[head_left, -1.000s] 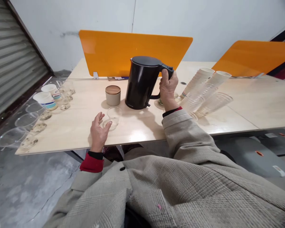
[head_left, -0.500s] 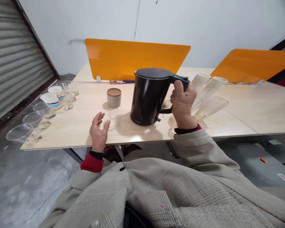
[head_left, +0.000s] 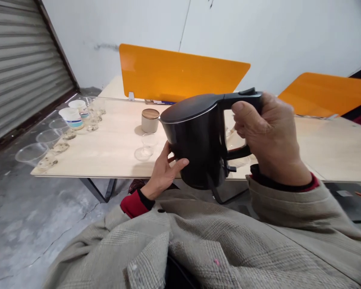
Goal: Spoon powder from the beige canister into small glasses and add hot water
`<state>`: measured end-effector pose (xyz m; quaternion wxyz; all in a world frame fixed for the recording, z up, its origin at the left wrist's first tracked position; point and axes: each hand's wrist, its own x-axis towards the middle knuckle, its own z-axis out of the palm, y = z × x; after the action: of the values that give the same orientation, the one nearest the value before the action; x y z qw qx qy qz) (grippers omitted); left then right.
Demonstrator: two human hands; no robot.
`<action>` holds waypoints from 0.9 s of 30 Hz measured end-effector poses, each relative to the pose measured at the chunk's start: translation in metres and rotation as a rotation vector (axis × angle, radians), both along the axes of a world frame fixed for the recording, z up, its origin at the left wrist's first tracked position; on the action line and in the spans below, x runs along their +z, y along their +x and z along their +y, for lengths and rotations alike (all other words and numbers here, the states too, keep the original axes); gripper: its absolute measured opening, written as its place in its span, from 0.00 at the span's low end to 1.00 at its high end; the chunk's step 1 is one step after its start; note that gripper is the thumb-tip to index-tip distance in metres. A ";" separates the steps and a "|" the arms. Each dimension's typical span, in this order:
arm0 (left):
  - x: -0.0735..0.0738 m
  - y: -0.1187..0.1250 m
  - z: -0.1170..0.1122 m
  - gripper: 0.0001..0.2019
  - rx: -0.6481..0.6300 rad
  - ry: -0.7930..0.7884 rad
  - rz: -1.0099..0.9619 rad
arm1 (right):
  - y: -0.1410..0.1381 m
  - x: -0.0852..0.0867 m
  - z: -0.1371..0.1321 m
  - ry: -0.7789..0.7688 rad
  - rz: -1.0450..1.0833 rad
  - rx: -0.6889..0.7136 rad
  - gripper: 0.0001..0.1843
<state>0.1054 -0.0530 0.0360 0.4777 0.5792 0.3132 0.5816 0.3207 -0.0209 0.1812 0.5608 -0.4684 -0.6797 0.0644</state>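
A black electric kettle (head_left: 195, 140) is raised above the table's front edge, tilted with its spout towards the left. My right hand (head_left: 267, 136) is closed round its handle. My left hand (head_left: 164, 170) cups the lower left side of the kettle, thumb across the front and fingers partly hidden beside it. Just left of the kettle, a small clear cup (head_left: 149, 141) stands on the table. Behind the cup is a pale canister (head_left: 149, 125) with a wooden lid.
Along the left end of the table (head_left: 114, 160) lie several clear plastic cups (head_left: 31, 152), some holding dark bits, and two white-and-blue paper cups (head_left: 71, 117). Orange dividers (head_left: 180, 72) stand at the back. The kettle and right hand hide part of the table's middle.
The kettle has risen from the table, come nearer and tipped towards the left, carried by my right hand. My left hand has moved right, onto the kettle's side.
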 end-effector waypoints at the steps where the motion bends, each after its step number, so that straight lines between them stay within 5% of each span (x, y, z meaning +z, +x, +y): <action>1: 0.000 0.001 -0.001 0.40 -0.016 -0.009 -0.020 | -0.003 0.004 -0.001 -0.023 -0.042 0.003 0.26; 13: -0.003 0.014 -0.017 0.32 -0.024 -0.238 -0.312 | -0.064 0.062 0.016 -0.262 -0.641 -0.172 0.23; 27: 0.003 0.021 -0.016 0.33 -0.088 -0.378 -0.476 | -0.096 0.071 0.036 -0.388 -0.883 -0.223 0.15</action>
<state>0.1266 -0.0691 0.0391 0.6617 0.3404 0.2700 0.6111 0.2252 0.0154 0.2525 0.1252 -0.6164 -0.7738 -0.0751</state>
